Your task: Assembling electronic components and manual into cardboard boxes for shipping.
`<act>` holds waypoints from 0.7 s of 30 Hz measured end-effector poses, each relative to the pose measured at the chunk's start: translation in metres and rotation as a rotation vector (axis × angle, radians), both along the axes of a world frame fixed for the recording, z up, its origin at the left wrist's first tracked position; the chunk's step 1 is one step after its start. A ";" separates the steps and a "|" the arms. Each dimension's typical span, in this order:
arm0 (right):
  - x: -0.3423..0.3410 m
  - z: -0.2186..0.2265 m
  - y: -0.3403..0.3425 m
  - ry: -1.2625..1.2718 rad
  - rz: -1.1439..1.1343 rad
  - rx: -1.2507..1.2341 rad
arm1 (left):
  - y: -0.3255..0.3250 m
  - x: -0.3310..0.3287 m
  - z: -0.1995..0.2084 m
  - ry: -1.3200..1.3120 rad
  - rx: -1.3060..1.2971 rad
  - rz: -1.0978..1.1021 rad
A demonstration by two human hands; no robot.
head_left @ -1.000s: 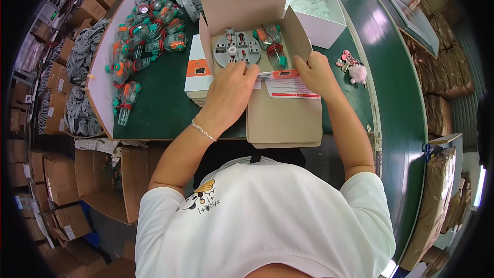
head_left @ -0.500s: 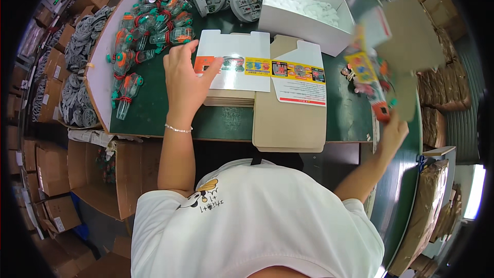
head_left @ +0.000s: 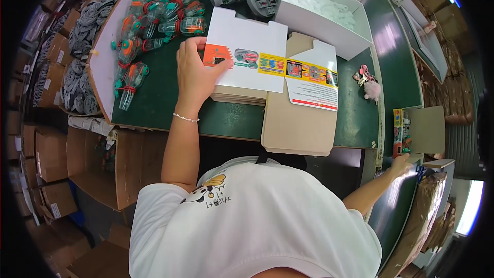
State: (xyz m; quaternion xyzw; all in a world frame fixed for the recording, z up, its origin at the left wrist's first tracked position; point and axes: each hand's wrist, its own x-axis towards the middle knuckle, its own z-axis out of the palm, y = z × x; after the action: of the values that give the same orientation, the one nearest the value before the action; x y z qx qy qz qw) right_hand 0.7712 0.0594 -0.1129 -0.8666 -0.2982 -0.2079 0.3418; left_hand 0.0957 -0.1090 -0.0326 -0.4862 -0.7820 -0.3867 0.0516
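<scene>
Thumb and fingers of the left hand (head_left: 198, 74) stand apart around the upper left corner of a flat white box (head_left: 252, 69), the thumb over its orange patch and the fingers at its left edge; I cannot tell whether they pinch the card. This box lies printed side up on a stack of flat boxes (head_left: 238, 95) at the middle of the green table (head_left: 224, 122). Just right of it, a stack of brown card (head_left: 298, 129) reaches to the front edge, with a printed white panel (head_left: 309, 91) across its upper part.

Far to the right, the right hand (head_left: 399, 166) is at the near end of an open box (head_left: 398, 131), its arm stretched out sideways. The fingers are too small and partly hidden, so I cannot tell whether they grip the box or only touch it. That box rests on the green side table (head_left: 399, 85), its brown flap (head_left: 428, 129) spread to the right and some green and grey parts inside.

Clear plastic bottles (head_left: 134, 74) with orange and green parts and red cords crowd the left of the table. Grey round trays (head_left: 261, 0) lie at the back, next to a white carton (head_left: 329, 34) filled with small white pieces (head_left: 314, 2). A keychain with a pink fluffy ball (head_left: 371, 90) sits near the right edge.
</scene>
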 end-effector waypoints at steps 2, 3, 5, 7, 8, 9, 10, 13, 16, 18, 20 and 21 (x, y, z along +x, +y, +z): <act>-0.075 0.043 -0.011 -0.331 -0.004 0.170 | 0.000 -0.011 -0.004 -0.555 0.207 -0.216; -0.115 0.069 -0.020 -0.660 -0.035 0.351 | 0.000 -0.013 -0.003 -0.830 0.315 -0.334; -0.172 0.102 -0.023 -0.165 0.570 0.395 | -0.003 -0.010 0.012 -0.862 0.306 -0.403; -0.258 0.130 -0.038 0.211 1.048 0.313 | -0.008 -0.003 0.033 -0.919 0.285 -0.538; -0.289 0.136 -0.041 0.214 1.313 0.259 | -0.011 0.002 0.038 -0.914 0.285 -0.532; -0.317 0.139 -0.043 0.195 1.500 0.208 | -0.015 0.009 0.043 -0.862 0.356 -0.535; -0.344 0.144 -0.048 0.166 1.685 0.151 | -0.019 0.016 0.047 -0.814 0.429 -0.540; -0.406 0.158 -0.063 0.235 1.819 0.091 | -0.031 0.032 0.056 -0.564 0.531 -0.519; -0.431 0.152 -0.059 0.403 1.875 0.023 | -0.037 0.041 0.065 -0.169 0.570 -0.446; -0.434 0.142 -0.054 0.566 1.908 -0.006 | -0.038 0.045 0.076 0.112 0.628 -0.574; -0.433 0.136 -0.050 0.899 1.900 -0.075 | -0.041 0.047 0.081 0.249 0.652 -0.626; -0.436 0.137 -0.050 0.897 1.904 -0.081 | -0.040 0.048 0.082 0.239 0.674 -0.628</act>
State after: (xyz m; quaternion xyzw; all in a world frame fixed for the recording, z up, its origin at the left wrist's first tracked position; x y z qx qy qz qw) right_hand 0.3353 0.0095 0.0239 -0.2827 -0.7088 0.4964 0.4139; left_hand 0.1439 -0.1493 0.0495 -0.6962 -0.4167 -0.5570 0.1769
